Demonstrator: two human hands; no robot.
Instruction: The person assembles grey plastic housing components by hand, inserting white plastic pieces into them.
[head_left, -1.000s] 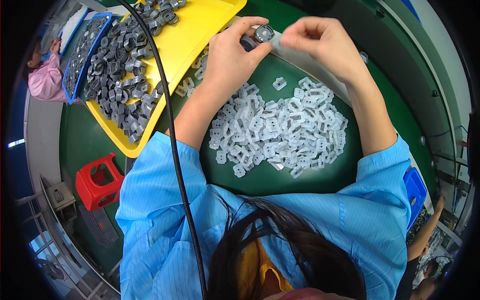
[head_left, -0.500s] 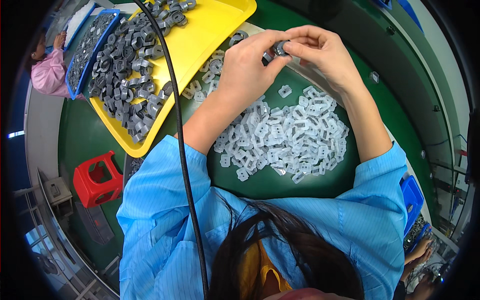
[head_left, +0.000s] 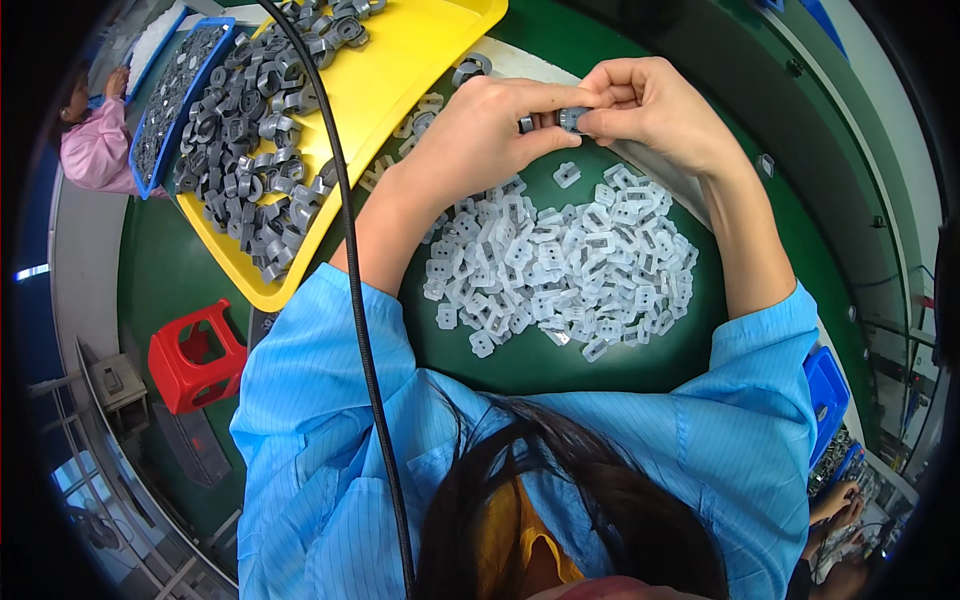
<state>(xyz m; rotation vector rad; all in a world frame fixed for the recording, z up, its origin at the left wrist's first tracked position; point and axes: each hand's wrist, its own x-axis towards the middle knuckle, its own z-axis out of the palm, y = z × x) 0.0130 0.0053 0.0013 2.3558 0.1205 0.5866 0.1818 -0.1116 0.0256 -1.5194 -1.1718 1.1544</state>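
Above the far edge of a heap of translucent white plastic pieces (head_left: pixel 560 260), my two hands meet at a small dark grey plastic part (head_left: pixel 573 119). My left hand (head_left: pixel 475 135) has its thumb and fingers closed around the part's left side, and another bit of dark grey shows between them. From the other side, my right hand (head_left: pixel 660 115) pinches the part with thumb and fingertips. The fingers cover much of it, so its full shape is hidden. One loose white piece (head_left: pixel 567 175) lies just below the hands.
A yellow tray (head_left: pixel 430 50) full of dark grey ring-shaped parts (head_left: pixel 255 150) stands at the left, with a blue tray (head_left: pixel 143 165) beyond it. A black cable (head_left: pixel 352 240) crosses the view. A red stool (head_left: pixel 195 357) and a pink-sleeved person (head_left: pixel 98 155) are further left.
Both hands have come slightly nearer, and the dark grey part has turned between the fingers. My left hand's fingers now reach straighter across toward the right hand.
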